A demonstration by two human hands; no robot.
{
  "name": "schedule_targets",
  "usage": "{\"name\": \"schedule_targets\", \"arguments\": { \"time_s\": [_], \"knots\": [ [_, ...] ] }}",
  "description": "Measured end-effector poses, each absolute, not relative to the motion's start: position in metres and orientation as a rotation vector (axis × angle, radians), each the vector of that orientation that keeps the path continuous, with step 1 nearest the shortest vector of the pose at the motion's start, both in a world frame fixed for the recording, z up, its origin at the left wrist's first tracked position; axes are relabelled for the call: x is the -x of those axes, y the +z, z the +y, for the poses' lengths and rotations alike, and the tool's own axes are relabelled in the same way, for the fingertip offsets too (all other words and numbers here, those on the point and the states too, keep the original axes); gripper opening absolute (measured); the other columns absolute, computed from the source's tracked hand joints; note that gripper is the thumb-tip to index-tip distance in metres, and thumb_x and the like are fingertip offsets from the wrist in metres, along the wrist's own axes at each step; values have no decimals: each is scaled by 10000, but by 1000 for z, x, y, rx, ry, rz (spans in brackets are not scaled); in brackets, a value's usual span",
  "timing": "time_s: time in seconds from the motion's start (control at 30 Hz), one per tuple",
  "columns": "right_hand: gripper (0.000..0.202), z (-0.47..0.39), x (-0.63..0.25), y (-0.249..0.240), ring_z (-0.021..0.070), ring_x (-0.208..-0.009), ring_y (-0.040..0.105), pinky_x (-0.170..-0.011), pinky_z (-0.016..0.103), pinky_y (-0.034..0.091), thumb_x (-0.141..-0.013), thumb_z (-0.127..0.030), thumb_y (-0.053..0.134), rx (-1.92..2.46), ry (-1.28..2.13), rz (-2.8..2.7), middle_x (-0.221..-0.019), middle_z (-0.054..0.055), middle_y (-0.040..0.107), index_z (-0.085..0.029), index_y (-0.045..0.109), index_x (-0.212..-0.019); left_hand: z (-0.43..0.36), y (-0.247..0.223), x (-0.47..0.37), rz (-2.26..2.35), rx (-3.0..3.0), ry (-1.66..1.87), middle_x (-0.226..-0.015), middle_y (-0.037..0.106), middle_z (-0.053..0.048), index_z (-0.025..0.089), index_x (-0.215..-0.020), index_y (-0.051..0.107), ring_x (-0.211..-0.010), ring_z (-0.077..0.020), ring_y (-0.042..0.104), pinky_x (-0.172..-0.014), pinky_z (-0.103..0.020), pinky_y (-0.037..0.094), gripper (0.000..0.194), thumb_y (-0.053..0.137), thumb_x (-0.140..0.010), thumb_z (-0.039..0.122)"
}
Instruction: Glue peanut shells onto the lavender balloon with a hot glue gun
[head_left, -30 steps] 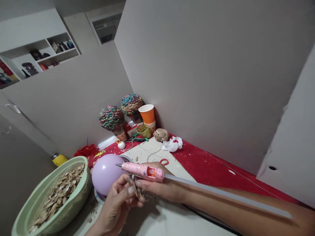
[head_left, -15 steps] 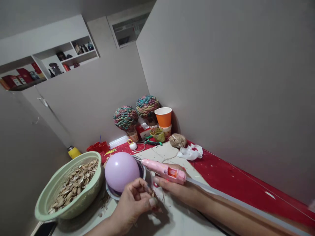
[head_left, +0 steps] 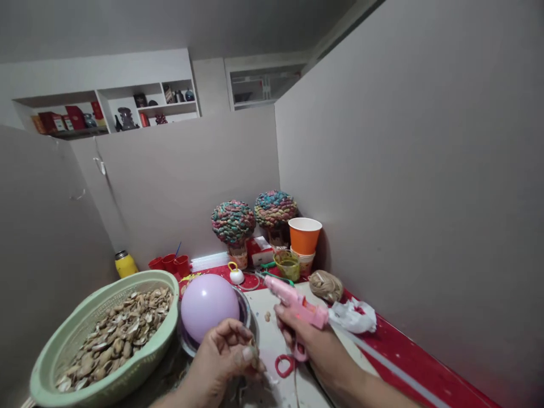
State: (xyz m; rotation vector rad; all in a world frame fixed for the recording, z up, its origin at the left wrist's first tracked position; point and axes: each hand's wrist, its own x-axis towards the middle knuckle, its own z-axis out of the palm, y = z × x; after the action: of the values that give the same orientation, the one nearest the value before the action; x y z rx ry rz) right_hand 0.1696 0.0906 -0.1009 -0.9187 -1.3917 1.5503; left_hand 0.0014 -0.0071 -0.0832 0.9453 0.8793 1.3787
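Near the bottom of the view, the left hand pinches a small brown shell piece between thumb and fingertips, just in front of a smooth, round purple balloon. That balloon sits in a shiny metal bowl. Beside it on the left, a pale green plastic basket with little slots in its wall is full of dry, curved tan shells. On the other side, the right hand is curled tight around a pink glue gun, and a long clear glue stick pokes out of its back. Red-handled scissors lie on the white board under the hands. Farther back on the red table stand two bumpy, ball-shaped yarn trees, an orange paper cup, a round ball of rough twine and a crumpled white cloth.
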Motion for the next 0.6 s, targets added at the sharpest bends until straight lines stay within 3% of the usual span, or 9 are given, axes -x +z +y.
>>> {"name": "schedule_targets", "arguments": {
  "time_s": [0.13, 0.27, 0.37, 0.47, 0.6],
  "knots": [
    [510, 67, -180, -107, 98, -491, 398, -473, 225, 287, -770, -665, 643, 892, 1552, -1596, -536, -25, 504, -176, 562, -652, -11, -69, 4, 838, -812, 1402, -718, 686, -18, 150, -872, 643, -643, -138, 693, -610, -237, 553, 314, 865, -678, 259],
    [449, 58, -183, -100, 136, -554, 467, -480, 236, 349, -792, -638, 644, 747, 1531, -1727, -618, -4, 554, -189, 650, -802, -10, -63, 6, 821, -737, 1393, -735, 705, -34, 141, -875, 680, -666, -141, 704, -617, -230, 572, 251, 847, -706, 222],
    [385, 58, -182, -95, 193, -676, 561, -599, 278, 466, -806, -571, 653, 691, 1412, -1758, -667, 17, 594, -195, 708, -871, -10, -61, 7, 823, -704, 1397, -767, 708, -29, 138, -868, 695, -690, -136, 708, -644, -230, 579, 218, 839, -712, 189],
    [372, 57, -185, -87, 228, -806, 608, -724, 313, 508, -841, -465, 633, 579, 1338, -1834, -831, 43, 668, -208, 707, -1100, -10, -59, 8, 818, -704, 1390, -787, 711, -30, 132, -877, 704, -714, -139, 713, -670, -231, 581, 223, 842, -706, 170],
    [378, 51, -190, -81, 231, -773, 625, -665, 294, 515, -867, -450, 587, 559, 1262, -1943, -856, 54, 696, -209, 706, -1133, -10, -58, 11, 811, -708, 1407, -797, 723, -40, 141, -881, 700, -718, -141, 711, -681, -240, 579, 219, 836, -710, 151]
  ]
}}
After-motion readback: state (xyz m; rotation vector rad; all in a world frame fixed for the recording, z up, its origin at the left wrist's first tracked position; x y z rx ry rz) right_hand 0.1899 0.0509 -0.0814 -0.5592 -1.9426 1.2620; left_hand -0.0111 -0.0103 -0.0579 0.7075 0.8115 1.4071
